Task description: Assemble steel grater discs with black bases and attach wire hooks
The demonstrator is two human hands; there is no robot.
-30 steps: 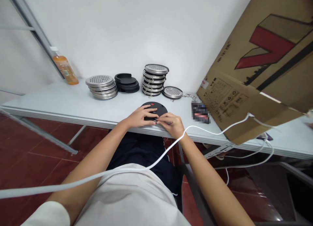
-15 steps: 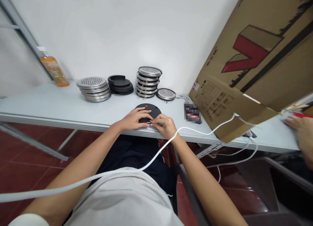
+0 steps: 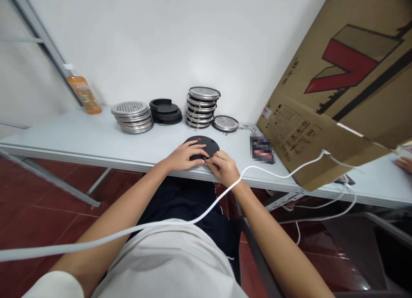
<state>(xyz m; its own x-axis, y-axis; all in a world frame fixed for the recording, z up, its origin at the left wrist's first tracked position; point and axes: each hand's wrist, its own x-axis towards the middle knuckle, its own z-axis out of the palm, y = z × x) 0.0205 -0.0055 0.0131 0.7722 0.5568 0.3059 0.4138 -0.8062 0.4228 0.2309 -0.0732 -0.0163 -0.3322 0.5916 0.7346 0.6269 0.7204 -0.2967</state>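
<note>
A black round disc (image 3: 210, 147) with a small red mark lies flat near the table's front edge. My left hand (image 3: 186, 155) rests across its left part, fingers stretched out and spread, thumb along the near rim. At that near rim my right hand (image 3: 225, 167) is closed in a pinch, its fingertips almost meeting the left index finger and thumb. A tiny shiny bit shows between the hands, too small to name. Behind them stand a stack of black discs (image 3: 165, 117), a stack of perforated metal discs (image 3: 131, 115) and a stack of black-rimmed metal discs with chains (image 3: 201, 109).
One perforated disc (image 3: 226, 123) lies beside some loose chain (image 3: 247, 128). A blurred dark item (image 3: 262, 148) sits by the large cardboard box (image 3: 299, 117). A white cable (image 3: 206, 214) crosses above my lap. An orange bottle (image 3: 84, 94) stands back left. Another person's hand (image 3: 404, 163) shows far right.
The view has turned slightly left, so the table's things appear further right. Both my hands keep their places at the disc. The other person's hand has drawn toward the right edge.
</note>
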